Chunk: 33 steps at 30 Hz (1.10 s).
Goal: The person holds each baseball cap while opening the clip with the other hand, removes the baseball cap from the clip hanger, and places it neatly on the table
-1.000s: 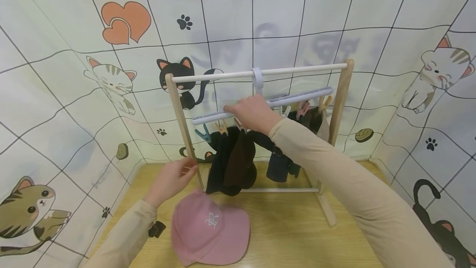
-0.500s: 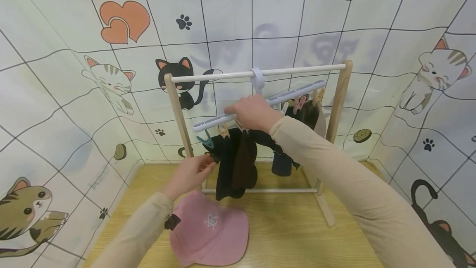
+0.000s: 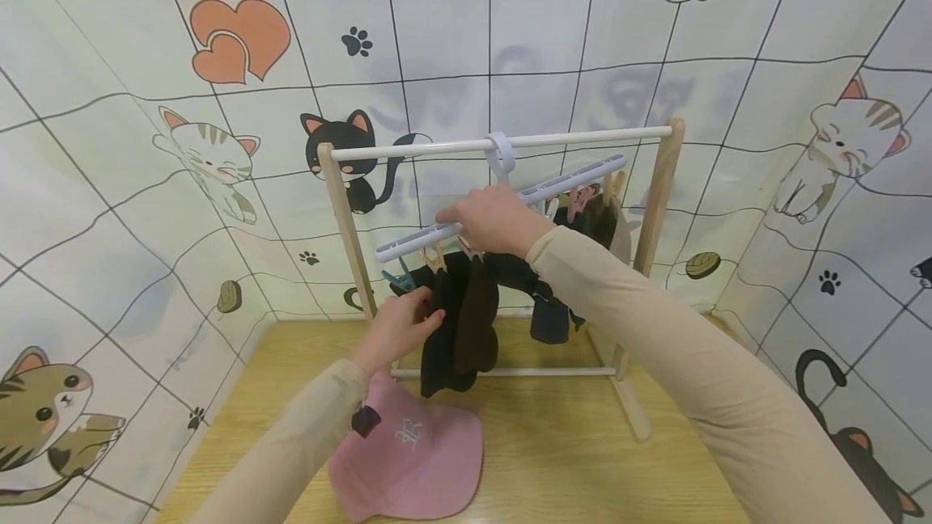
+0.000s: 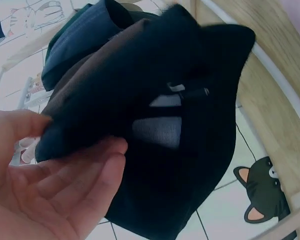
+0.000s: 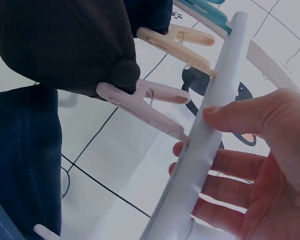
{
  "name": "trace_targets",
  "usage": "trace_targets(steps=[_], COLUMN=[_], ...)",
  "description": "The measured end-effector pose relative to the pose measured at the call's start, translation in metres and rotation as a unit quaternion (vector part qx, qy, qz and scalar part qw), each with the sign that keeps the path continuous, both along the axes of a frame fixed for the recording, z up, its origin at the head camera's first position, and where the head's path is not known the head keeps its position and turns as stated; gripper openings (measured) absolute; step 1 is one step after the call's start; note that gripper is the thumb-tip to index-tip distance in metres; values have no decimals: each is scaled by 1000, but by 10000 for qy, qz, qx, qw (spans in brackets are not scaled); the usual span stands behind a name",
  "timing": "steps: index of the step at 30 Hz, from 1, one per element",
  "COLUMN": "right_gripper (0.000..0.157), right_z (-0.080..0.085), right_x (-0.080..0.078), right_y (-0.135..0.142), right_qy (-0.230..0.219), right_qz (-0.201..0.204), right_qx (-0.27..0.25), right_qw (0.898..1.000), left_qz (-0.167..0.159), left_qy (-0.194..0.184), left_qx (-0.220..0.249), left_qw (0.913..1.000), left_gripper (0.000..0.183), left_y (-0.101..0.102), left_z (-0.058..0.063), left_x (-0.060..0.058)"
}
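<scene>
At frame centre, right hand (image 3: 495,221) clasps the clip hanger bar (image 3: 415,239); left hand (image 3: 399,326) pinches the black cap (image 3: 440,330).

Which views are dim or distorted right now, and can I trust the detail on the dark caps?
Head view: bright, even light, wide-angle bending of the wall grid, soft shadows of the rack behind it. Left wrist view: dim, the left hand near and soft, the black cap almost featureless. Right wrist view: bluish, underexposed; the hanger bar and right hand fairly sharp.
</scene>
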State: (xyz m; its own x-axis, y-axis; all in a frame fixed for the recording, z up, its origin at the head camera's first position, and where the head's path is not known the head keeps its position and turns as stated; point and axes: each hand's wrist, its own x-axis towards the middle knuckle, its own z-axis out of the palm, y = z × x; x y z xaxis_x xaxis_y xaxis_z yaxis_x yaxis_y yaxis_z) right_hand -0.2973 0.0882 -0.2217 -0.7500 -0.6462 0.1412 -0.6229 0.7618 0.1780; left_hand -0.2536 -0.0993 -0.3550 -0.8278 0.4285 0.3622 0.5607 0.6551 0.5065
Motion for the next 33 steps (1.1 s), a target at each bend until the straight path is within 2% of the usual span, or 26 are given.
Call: trace_targets(steps=[6, 9, 12, 16, 20, 25, 30, 33], right_gripper=[36, 34, 34, 36, 31, 21, 13, 20], right_z=[-8, -13, -17, -21, -24, -24, -21, -19], right_x=[1, 0, -1, 0, 2, 6, 10, 14], right_y=[0, 0, 0, 0, 1, -2, -9, -16], right_qy=[243, 458, 656, 778, 1063, 1515, 1403, 1354], right_qz=[104, 151, 143, 129, 136, 135, 135, 93], right_qx=[-357, -429, -424, -792, -1159, -895, -945, -872], right_qw=[9990, 9979, 9968, 9937, 9875, 9843, 9855, 9869], left_qz=[37, 7, -165, -422, -466, -445, -368, -273], left_qy=[217, 75, -90, -148, -112, -18, 47, 55], left_qx=[49, 100, 153, 158, 129, 83, 137, 251], left_qw=[9997, 9999, 9997, 9989, 9988, 9990, 9992, 9993], left_gripper=[5, 4, 2, 8, 17, 19, 21, 21], left_y=[2, 2, 4, 7, 9, 10, 11, 11], left_z=[-1, 1, 5, 9, 9, 11, 13, 15], left_x=[1, 2, 4, 7, 10, 13, 15, 16])
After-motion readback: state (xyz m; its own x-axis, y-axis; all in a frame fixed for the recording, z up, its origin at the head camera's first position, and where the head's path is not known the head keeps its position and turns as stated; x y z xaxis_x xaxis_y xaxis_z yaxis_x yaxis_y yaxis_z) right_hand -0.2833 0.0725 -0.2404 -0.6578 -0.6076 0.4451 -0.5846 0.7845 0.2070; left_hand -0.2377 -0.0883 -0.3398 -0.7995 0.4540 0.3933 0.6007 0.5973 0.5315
